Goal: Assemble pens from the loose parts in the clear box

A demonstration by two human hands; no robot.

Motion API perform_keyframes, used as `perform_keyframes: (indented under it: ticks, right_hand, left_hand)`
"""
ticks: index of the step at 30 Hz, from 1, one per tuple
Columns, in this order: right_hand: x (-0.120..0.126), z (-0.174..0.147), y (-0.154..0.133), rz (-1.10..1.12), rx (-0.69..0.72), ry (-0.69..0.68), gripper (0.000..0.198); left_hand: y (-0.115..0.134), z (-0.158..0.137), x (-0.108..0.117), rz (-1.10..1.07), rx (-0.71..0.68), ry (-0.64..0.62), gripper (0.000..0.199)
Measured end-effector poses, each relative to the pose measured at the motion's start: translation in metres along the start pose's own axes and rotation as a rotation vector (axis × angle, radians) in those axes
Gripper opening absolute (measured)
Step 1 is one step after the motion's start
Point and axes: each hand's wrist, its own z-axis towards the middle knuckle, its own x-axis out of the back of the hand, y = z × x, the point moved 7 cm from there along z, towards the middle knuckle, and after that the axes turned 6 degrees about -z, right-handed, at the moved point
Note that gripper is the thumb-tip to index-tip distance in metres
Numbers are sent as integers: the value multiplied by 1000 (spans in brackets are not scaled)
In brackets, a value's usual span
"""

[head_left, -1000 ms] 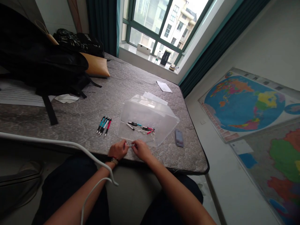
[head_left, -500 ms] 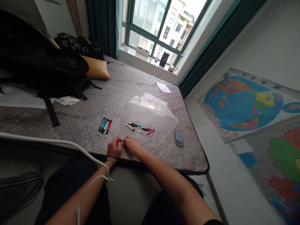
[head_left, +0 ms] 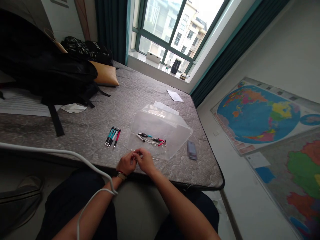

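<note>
My left hand [head_left: 127, 163] and my right hand [head_left: 145, 160] meet at the near edge of the mattress, both closed with fingertips together. A red pen part showed in my left hand a moment ago; the fingers now cover it, and what my right fingers pinch is hidden. Just beyond them is a clear plastic box [head_left: 175, 133], with pen parts [head_left: 147, 139] in black, white, red and teal inside. Thin rods [head_left: 155, 158] lie beside my right hand. Left of the box, several pens [head_left: 113, 136] lie side by side, teal, white and red with black.
A blurred dark phone-like object [head_left: 191, 150] lies right of the box on the mattress [head_left: 140, 86]. Papers [head_left: 175, 95] lie behind it. A black backpack [head_left: 50, 66] and a tan pouch [head_left: 106, 74] occupy the left. A white cable [head_left: 75, 154] crosses before my left forearm.
Both hands have shifted slightly right and turned closer together. The red piece seen in my left hand is now covered by fingers. The view has moved a little.
</note>
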Motion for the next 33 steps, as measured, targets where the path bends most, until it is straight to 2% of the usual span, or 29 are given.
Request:
perform_keyframes:
  ticks: [6,13,16,19,20,23,26,30,33]
  right_hand:
    - [1,-8,16,21,-89,123,13]
    - [-3,-11,6,-88,60,9,12]
    - [23,-4,10,-137,60,49,19]
    - [69,16,23,-387,-7,89,15]
    - [82,25,29,-505,-38,43,15]
    - [104,46,55,-832,-218,-227,18]
    - [108,56,75,-957,-341,-409,22]
    - [100,60,96,-944,-410,-442,20]
    - [95,58,109,-902,-430,-415,17]
  left_hand:
    - [-1,1,1,28,20,-8,14]
    - [2,2,1,-8,-3,-6,17]
    - [0,2,3,39,20,18,11]
    - [0,2,3,75,30,17,10]
    - [0,2,2,81,29,14,9]
    - [0,2,2,91,32,4,9]
    - [-1,3,1,97,42,0,9]
    - [-1,4,0,121,54,-5,11]
    - [-1,4,-2,148,59,-19,11]
